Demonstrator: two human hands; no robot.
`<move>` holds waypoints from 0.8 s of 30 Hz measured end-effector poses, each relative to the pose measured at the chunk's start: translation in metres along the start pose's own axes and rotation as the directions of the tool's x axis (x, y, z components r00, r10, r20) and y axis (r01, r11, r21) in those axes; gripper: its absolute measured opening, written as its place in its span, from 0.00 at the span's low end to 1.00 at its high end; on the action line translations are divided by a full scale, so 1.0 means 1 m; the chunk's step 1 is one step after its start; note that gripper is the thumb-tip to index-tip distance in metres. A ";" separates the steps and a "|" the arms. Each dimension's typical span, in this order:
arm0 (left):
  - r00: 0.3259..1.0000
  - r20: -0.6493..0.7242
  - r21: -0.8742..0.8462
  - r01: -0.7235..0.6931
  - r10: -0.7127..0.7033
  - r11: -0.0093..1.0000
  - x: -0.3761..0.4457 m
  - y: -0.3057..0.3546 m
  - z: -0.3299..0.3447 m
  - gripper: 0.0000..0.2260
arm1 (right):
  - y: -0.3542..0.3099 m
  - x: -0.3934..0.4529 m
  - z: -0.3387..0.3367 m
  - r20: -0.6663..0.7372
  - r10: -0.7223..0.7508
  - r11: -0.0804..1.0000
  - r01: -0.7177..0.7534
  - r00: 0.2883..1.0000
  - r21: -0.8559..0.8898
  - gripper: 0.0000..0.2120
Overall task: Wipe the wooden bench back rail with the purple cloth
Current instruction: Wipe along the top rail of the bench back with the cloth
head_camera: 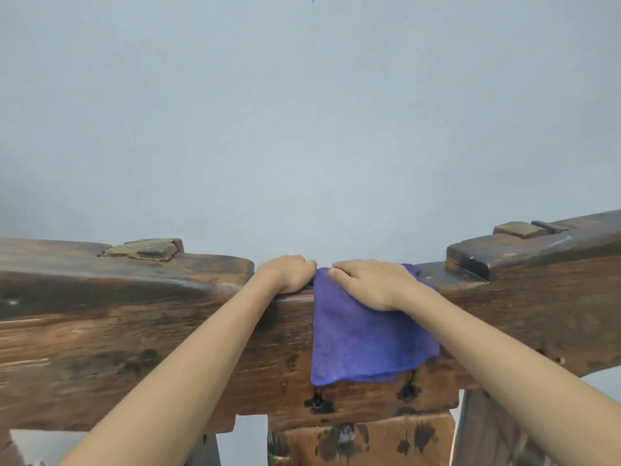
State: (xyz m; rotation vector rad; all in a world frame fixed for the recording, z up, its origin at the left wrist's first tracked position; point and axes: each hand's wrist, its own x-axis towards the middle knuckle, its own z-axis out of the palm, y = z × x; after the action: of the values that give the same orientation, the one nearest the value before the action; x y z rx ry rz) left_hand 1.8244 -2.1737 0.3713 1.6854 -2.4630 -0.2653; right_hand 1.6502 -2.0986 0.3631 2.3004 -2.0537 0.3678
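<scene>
The dark wooden bench back rail (134,314) runs across the whole view, with a dip in its top at the centre. The purple cloth (363,344) is draped over that dip and hangs down the rail's front face. My right hand (373,284) lies flat on the cloth's upper part, pressing it on the rail's top edge, fingers pointing left. My left hand (289,274) grips the top of the rail just left of the cloth, fingers curled over the far edge and touching the cloth's corner.
A plain grey wall (302,112) stands close behind the rail. Raised wooden blocks sit on the rail top at left (144,250) and right (517,230). Upright wooden supports (363,438) come down under the rail's centre.
</scene>
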 end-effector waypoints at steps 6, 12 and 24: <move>0.999 0.007 0.027 0.031 -0.031 0.999 0.009 0.001 -0.002 0.19 | 0.038 -0.015 -0.011 0.040 0.053 0.999 -0.053 0.998 0.000 0.38; 0.997 0.046 0.049 0.051 -0.054 0.997 0.013 0.006 -0.002 0.24 | 0.038 0.032 -0.026 0.249 0.309 0.944 -0.327 0.918 0.037 0.31; 0.994 0.080 0.031 0.069 -0.071 0.997 0.040 0.022 0.007 0.15 | 0.087 -0.009 -0.035 0.229 0.162 0.982 -0.180 0.960 0.060 0.37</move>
State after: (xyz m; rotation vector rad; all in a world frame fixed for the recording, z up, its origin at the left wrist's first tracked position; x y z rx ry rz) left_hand 1.7889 -2.2029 0.3706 1.8101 -2.4790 -0.3147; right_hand 1.5586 -2.0941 0.3840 2.3096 -2.3967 0.2083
